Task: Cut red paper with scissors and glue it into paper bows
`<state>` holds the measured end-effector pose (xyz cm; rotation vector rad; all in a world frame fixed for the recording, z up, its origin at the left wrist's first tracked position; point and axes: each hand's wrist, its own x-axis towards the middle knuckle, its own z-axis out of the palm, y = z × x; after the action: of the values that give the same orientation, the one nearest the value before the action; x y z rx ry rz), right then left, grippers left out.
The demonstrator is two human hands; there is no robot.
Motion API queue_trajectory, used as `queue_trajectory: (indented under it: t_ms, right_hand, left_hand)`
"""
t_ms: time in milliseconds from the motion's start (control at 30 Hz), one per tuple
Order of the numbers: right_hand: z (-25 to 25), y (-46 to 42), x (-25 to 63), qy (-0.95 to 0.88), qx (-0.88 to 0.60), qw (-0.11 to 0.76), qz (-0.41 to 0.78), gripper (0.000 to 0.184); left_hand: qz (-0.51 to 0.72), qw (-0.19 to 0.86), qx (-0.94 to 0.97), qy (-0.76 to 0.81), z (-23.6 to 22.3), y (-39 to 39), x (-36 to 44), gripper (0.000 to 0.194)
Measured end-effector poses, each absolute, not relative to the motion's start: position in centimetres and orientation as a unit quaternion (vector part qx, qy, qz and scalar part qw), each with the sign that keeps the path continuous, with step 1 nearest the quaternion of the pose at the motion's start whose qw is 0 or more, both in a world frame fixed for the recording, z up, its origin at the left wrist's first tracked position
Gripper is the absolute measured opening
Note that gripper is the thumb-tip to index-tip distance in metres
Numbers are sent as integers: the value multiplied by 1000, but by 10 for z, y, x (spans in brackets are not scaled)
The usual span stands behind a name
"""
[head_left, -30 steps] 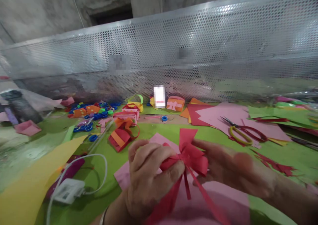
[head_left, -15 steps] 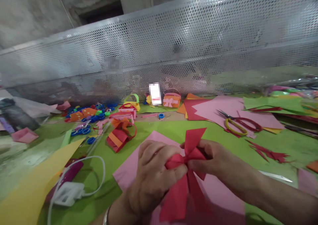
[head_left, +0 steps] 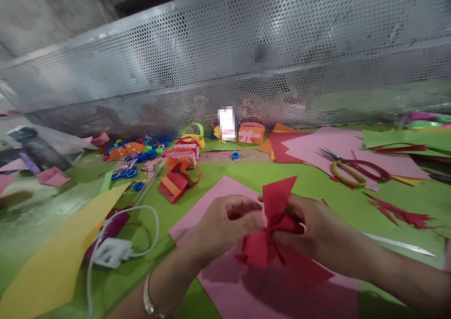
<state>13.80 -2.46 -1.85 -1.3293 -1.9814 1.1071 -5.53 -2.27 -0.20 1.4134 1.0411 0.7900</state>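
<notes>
A red paper bow [head_left: 276,204] is held up over a pink paper sheet [head_left: 218,201], one pointed piece standing upward and others hanging down. My right hand [head_left: 317,229] grips the bow's right loop near its centre, thumb in front. At the left side, my left hand [head_left: 229,225] has its fingers curled and its thumb tip against the bow near the knot; part of the red paper shows inside that curl. The fingertips of both hands are partly hidden by the bow.
Red-and-yellow-handled scissors [head_left: 359,168] lie right on pink paper, near red scraps [head_left: 401,211] and a metal blade [head_left: 398,244]. Left are a red paper bag [head_left: 174,185], white charger with cable [head_left: 112,252] and yellow sheet [head_left: 52,262]. A perforated metal panel [head_left: 211,51] stands behind.
The bow has been turned, and a lower red piece now points out to the right. My left hand has loosened from around the left loop and shifted to the bow's edge. The view has tilted slightly.
</notes>
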Motion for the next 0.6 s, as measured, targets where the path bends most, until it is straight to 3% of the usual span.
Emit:
queue_trajectory:
  t_ms: [100,200,267,333,400,467,600]
  right_hand:
    - [-19,-28,132,-735,-486,266,390,6]
    - [-20,-29,131,-753,-496,284,327,7]
    - [-21,-29,133,-757,-501,305,288,10]
    - [-22,-27,136,-743,-508,340,271,15]
    - [-22,-25,140,-725,-515,375,263,19]
    - [-21,-24,143,-719,-512,396,251,19]
    - [-17,-29,141,-720,-496,418,245,18]
  left_hand:
    - [289,598,599,448,-7,-26,-45,29]
    - [282,531,633,488,-9,-31,-41,30]
    - [345,381,678,525,-7,-36,-42,34]
    - [458,148,704,522,-4,-40,-45,35]
    - [517,9,713,473,-3,-43,-49,20]
    - [489,51,745,450,-4,-44,-52,21]
    - [339,324,696,543,-12,-40,-51,47]
